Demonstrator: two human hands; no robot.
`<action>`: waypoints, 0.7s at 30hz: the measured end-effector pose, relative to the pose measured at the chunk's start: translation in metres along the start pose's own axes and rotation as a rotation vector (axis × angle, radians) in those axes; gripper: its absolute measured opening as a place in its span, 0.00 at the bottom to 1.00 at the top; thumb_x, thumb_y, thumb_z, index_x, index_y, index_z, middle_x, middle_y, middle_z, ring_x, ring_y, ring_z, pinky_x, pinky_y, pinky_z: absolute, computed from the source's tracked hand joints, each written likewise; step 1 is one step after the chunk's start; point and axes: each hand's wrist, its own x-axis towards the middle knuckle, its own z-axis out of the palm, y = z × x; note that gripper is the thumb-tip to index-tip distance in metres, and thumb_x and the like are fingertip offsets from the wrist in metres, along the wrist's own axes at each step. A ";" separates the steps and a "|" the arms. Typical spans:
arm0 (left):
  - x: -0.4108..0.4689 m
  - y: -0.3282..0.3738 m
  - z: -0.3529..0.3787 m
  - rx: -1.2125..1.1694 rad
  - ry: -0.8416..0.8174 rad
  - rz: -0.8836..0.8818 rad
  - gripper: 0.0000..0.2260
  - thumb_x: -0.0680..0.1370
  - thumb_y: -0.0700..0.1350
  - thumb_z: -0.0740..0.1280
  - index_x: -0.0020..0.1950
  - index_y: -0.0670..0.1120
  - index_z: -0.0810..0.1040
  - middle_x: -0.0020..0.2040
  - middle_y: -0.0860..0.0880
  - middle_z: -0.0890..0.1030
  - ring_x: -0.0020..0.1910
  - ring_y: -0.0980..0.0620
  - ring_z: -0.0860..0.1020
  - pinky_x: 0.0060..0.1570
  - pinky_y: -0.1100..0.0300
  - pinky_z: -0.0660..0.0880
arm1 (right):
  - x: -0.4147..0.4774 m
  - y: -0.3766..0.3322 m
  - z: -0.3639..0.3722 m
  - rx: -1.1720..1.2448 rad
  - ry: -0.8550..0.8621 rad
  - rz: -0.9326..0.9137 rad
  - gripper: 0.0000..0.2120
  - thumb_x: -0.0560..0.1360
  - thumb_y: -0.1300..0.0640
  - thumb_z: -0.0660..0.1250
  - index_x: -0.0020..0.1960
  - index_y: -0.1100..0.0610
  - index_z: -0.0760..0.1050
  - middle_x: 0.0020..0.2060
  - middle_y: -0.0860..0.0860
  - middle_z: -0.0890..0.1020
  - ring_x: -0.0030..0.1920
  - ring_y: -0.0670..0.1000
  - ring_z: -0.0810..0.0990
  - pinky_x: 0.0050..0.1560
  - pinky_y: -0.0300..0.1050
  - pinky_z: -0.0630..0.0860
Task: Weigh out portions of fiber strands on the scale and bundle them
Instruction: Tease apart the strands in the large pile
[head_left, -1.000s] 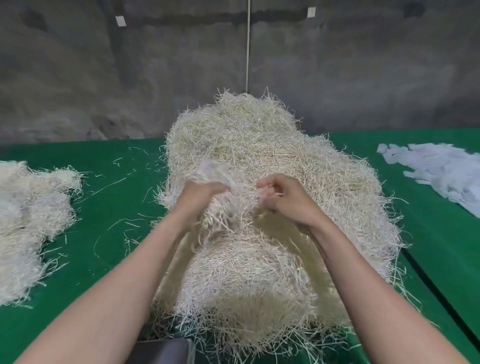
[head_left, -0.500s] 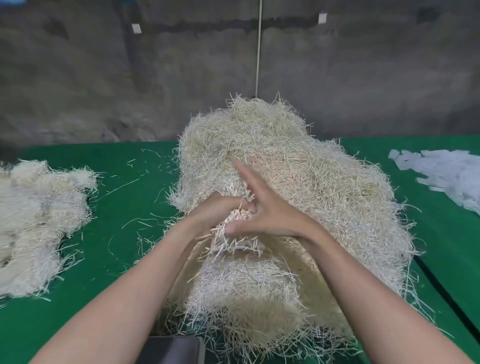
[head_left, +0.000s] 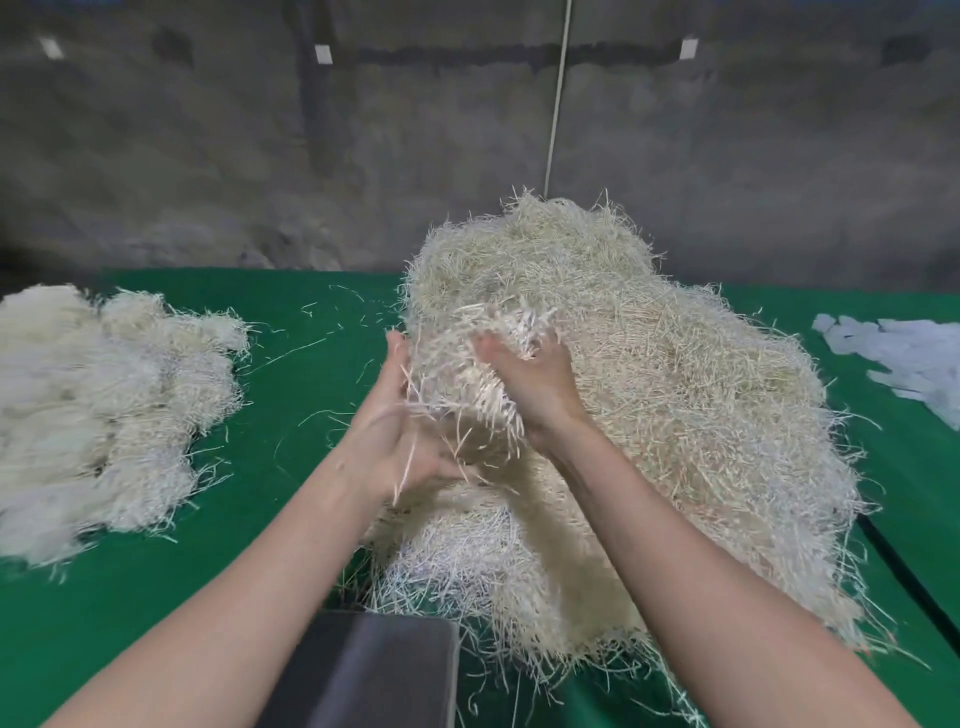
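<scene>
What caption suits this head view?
Left hand and right hand hold a clump of fiber strands against the large pile on the green table.

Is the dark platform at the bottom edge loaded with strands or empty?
Empty, where visible: the dark platform shows a bare grey top; the handful of strands is held above the big pile.
</scene>
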 end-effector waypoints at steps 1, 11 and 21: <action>-0.002 -0.001 0.001 -0.107 -0.040 -0.043 0.45 0.60 0.69 0.70 0.72 0.54 0.60 0.64 0.33 0.65 0.57 0.30 0.71 0.49 0.29 0.72 | -0.008 0.003 0.015 -0.160 -0.042 -0.082 0.43 0.71 0.51 0.72 0.76 0.54 0.48 0.74 0.54 0.60 0.72 0.56 0.62 0.68 0.51 0.63; -0.019 0.041 -0.038 0.600 0.585 0.498 0.20 0.77 0.57 0.63 0.53 0.38 0.75 0.41 0.46 0.79 0.39 0.52 0.76 0.54 0.53 0.75 | -0.043 -0.023 0.050 -0.245 -0.267 -0.182 0.34 0.72 0.57 0.69 0.73 0.46 0.59 0.71 0.51 0.63 0.68 0.50 0.66 0.64 0.58 0.70; -0.072 -0.042 -0.121 0.663 0.110 -0.016 0.43 0.66 0.59 0.70 0.76 0.47 0.56 0.71 0.52 0.66 0.65 0.52 0.70 0.62 0.47 0.69 | -0.108 0.079 0.055 -0.219 -0.260 0.260 0.25 0.73 0.72 0.64 0.67 0.58 0.67 0.47 0.47 0.76 0.44 0.53 0.76 0.52 0.55 0.76</action>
